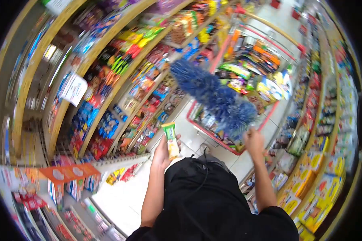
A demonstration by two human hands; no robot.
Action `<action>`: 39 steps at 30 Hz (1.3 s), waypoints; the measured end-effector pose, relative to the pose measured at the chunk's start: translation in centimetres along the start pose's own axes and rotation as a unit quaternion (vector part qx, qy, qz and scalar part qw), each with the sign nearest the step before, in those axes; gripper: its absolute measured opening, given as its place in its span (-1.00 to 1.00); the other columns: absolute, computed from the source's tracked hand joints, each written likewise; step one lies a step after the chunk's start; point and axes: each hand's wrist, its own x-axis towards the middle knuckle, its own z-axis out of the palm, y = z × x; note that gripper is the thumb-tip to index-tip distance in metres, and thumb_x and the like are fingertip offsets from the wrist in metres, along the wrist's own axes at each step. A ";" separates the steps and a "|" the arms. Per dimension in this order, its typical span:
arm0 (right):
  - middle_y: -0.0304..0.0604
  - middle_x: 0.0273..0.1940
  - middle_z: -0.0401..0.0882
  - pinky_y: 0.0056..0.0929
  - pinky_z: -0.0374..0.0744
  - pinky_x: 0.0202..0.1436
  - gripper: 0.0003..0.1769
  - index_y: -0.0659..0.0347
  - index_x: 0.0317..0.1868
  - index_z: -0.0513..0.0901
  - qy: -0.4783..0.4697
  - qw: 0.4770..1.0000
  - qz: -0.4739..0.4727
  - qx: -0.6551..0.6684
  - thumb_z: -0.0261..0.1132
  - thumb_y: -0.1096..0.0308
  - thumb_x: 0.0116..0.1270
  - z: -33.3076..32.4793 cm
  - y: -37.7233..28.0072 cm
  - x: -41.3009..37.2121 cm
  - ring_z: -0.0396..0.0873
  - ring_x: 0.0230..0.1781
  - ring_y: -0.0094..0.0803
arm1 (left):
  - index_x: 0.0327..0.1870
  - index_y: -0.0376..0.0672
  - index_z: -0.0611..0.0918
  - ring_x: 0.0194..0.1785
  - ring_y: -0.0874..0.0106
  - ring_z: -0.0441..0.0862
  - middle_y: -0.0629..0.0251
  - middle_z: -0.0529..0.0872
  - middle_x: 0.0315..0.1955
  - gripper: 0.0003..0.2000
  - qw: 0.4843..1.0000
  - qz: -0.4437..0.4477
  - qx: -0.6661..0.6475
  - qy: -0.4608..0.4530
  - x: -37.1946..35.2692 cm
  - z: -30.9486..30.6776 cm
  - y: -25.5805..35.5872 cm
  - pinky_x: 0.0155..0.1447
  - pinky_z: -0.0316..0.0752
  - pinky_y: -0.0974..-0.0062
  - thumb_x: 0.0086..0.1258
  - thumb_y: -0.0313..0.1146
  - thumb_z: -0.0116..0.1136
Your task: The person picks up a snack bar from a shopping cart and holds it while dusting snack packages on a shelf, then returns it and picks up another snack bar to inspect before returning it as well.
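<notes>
My left hand point(162, 152) is wrapped round a slim green and pale yellow snack packet point(171, 139), held upright in front of my body. My right hand point(254, 141) is closed at the lower end of a fluffy blue duster point(213, 92); the handle itself is hidden. The duster stretches up and to the left, over the near part of a red-rimmed shopping cart point(215, 139). Many colourful packets point(265, 60) fill the cart.
Shelves of packaged snacks point(145, 80) run along the left, with a white sign point(74, 89) on one edge. More shelves with yellow packs point(309, 176) stand close on the right. An orange-topped display point(70, 172) is at lower left. White floor tiles point(122, 197) show below.
</notes>
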 end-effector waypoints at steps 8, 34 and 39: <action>0.07 -0.25 0.51 -0.13 0.45 -0.18 -0.67 0.29 -0.28 0.53 -0.054 0.977 -0.156 -0.131 0.33 0.44 -0.15 -1.8 2.5 9.1 0.50 -0.22 0.00 | -0.06 -0.24 0.46 -0.19 0.34 0.60 0.12 0.62 -0.21 -0.69 0.970 0.136 -0.137 0.151 -1.0 -4.2 -0.4 -0.05 0.52 0.39 0.33 -0.21 0.08; 0.08 -0.22 0.48 -0.21 0.43 -0.11 -0.62 0.37 -0.14 0.51 -0.193 0.846 -0.393 0.305 0.37 0.45 0.01 5.3 -24.4 1.7 0.47 -0.19 -0.01 | 0.19 -0.22 0.36 -0.09 0.47 0.58 0.21 0.61 -0.13 -0.50 0.908 0.254 0.281 0.181 -6.2 -2.0 2.1 -0.03 0.50 0.53 0.26 -0.29 0.21; 0.02 -0.22 0.43 -0.26 0.40 -0.11 -0.60 0.37 -0.13 0.50 -0.176 0.779 -0.511 0.319 0.38 0.48 -0.02 -0.2 -33.8 5.4 0.44 -0.19 -0.09 | 0.20 -0.19 0.41 0.12 0.24 0.50 0.03 0.56 0.02 -0.39 0.851 0.151 0.362 0.350 -5.3 -17.0 -5.2 0.19 0.36 0.28 0.24 0.07 0.12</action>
